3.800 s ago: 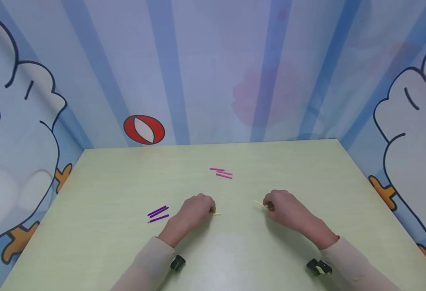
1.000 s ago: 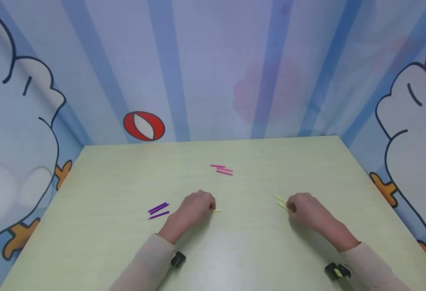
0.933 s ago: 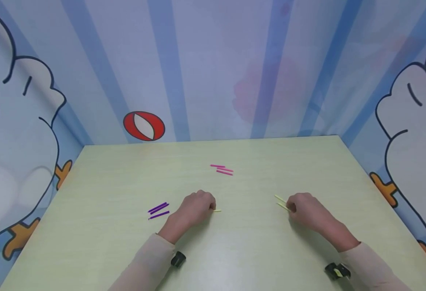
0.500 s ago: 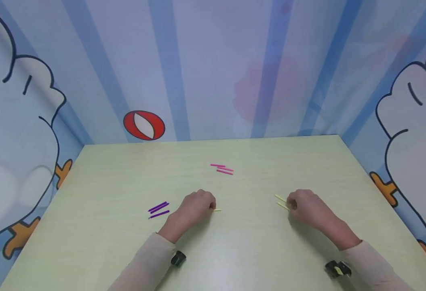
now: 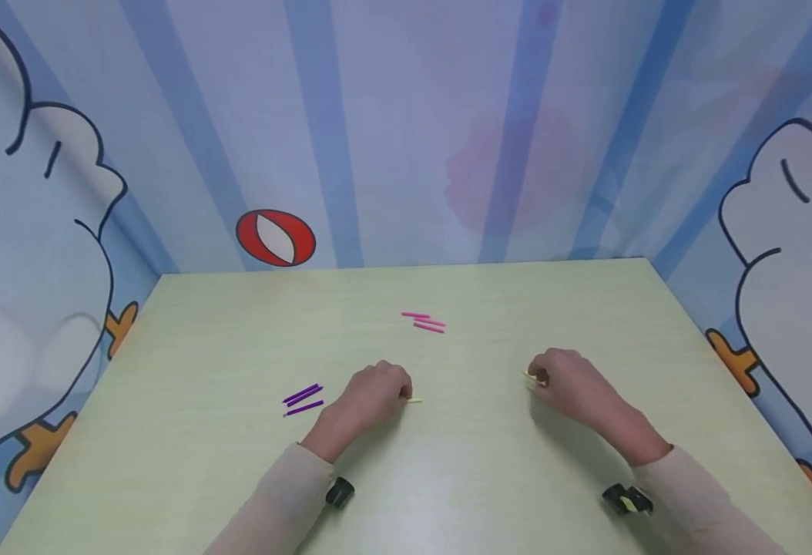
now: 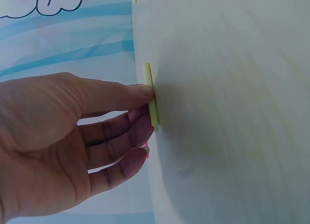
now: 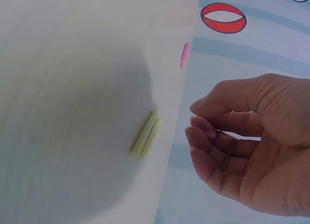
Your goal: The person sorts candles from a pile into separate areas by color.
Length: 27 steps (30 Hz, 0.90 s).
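Observation:
My left hand (image 5: pixel 371 397) pinches a thin pale-yellow candle (image 6: pixel 151 100) between thumb and fingers, low over the table. In the left wrist view a short wick-like tip shows at the candle's lower end. Over to the right, my right hand (image 5: pixel 575 389) hovers with loosely curled fingers and nothing between them. Two more yellow candles (image 7: pixel 143 132) lie side by side on the table just beyond its fingertips in the right wrist view; in the head view the hand partly covers them.
Three pink candles (image 5: pixel 430 322) lie at the back middle of the pale table (image 5: pixel 239 331). Several purple candles (image 5: pixel 304 408) lie left of my left hand. A printed fabric wall (image 5: pixel 406 139) rises behind the table. Black wrist cameras (image 5: pixel 340 493) hang under both sleeves.
Earlier the right hand carried a yellow candle and set it down at the right. It has since shifted left and away, and the two yellow candles lie closer together. The left hand has stayed put.

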Each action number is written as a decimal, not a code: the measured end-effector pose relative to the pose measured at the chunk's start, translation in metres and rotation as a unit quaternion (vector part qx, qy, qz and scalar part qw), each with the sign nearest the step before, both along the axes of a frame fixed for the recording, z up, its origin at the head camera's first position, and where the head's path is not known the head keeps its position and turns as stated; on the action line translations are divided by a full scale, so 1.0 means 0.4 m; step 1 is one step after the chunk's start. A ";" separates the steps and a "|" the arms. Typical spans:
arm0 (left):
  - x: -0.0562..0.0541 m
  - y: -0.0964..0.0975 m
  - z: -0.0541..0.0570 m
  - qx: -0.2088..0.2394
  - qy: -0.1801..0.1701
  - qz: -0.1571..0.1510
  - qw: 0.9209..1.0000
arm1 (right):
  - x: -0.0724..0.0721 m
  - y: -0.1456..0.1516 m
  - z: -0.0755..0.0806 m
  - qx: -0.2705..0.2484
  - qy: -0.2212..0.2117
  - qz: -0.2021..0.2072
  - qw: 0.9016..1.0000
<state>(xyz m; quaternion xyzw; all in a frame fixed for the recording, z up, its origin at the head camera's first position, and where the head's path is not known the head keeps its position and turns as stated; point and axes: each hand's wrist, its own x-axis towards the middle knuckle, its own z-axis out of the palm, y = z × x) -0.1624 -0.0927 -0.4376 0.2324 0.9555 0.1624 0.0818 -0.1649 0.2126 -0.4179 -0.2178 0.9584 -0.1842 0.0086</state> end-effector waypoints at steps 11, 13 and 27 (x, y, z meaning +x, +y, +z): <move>-0.001 0.006 -0.004 -0.024 0.003 -0.006 1.000 | -0.001 -0.074 0.001 -0.012 -0.012 0.026 1.000; -0.002 0.008 -0.006 -0.025 0.006 -0.006 1.000 | -0.002 -0.083 0.003 -0.016 -0.010 0.031 0.999; 0.001 0.013 -0.008 -0.024 0.036 -0.020 0.999 | -0.007 -0.148 0.017 -0.029 -0.014 0.057 0.998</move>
